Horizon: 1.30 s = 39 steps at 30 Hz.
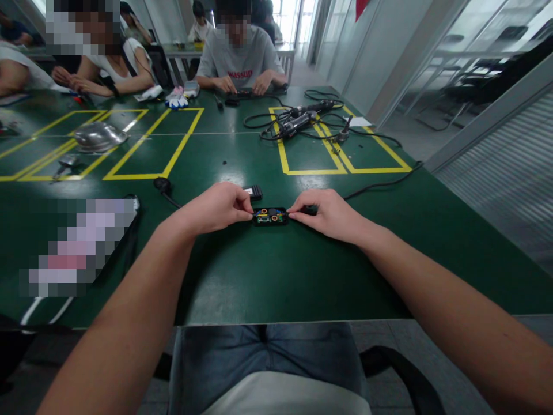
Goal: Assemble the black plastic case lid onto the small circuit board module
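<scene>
An opened black plastic case (270, 223) lies on the green table in front of me. Inside it are a circuit board, two copper-coloured rings and coloured wires. At its left end, my left hand (220, 206) pinches a black cord where it enters the case. The fingertips of my right hand (326, 212) are closed on the cord at the opposite end. A ribbed black cover (254, 192) with a white label rests just behind the case, partly hidden by my left fingers. From my left hand, the cord runs back to a black plug (162, 184).
The right cord (384, 185) trails toward the table's right edge. Farther back lie black tools with tangled cables (298, 122), a shiny metal bowl-like part (99, 137) and gloves (178, 98). A blurred-out phone-like object (82, 242) is at left. A person (242, 57) works opposite.
</scene>
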### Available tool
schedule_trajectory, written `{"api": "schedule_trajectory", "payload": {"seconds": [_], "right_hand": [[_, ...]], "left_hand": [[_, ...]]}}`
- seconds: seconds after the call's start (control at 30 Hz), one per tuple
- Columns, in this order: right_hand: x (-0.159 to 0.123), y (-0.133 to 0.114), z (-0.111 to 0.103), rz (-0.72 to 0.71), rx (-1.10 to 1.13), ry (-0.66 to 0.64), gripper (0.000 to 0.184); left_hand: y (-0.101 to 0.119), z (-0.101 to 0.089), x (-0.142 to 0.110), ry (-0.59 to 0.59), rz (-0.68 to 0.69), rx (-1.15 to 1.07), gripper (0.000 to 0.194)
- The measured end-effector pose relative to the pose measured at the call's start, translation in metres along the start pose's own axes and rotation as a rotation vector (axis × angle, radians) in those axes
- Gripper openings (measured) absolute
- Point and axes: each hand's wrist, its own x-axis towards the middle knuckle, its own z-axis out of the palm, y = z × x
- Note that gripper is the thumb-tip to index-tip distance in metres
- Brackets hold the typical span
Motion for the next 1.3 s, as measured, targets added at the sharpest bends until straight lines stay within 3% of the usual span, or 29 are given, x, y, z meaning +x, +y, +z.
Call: {"api": "schedule_trajectory", "payload": {"seconds": [0.6,0.77,0.9,1.0,1.13,1.3], "right_hand": [[-0.002,-0.005,0.000,0.031,-0.025,-0.002,0.007],[-0.002,-0.007,0.001,0.004,-0.091,-0.002,0.007],[-0.003,-0.006,0.002,-0.016,-0.117,0.005,0.008],[-0.003,-0.006,0.002,-0.025,-0.125,0.010,0.009],[-0.004,-0.007,0.001,-0.025,-0.122,-0.004,0.011],[-0.004,-0.008,0.000,0.006,-0.106,-0.001,0.010]], "left_hand": [[0.004,0.006,-0.001,0.048,0.059,-0.012,0.009],[0.002,0.010,0.003,0.295,0.103,0.095,0.016],[-0.006,0.020,0.008,0.425,0.013,0.198,0.028],[-0.011,0.026,0.010,0.381,-0.043,0.226,0.044],[-0.008,0.028,0.011,0.321,-0.107,0.185,0.051],[0.004,0.025,0.007,0.343,0.006,0.124,0.051]]}}
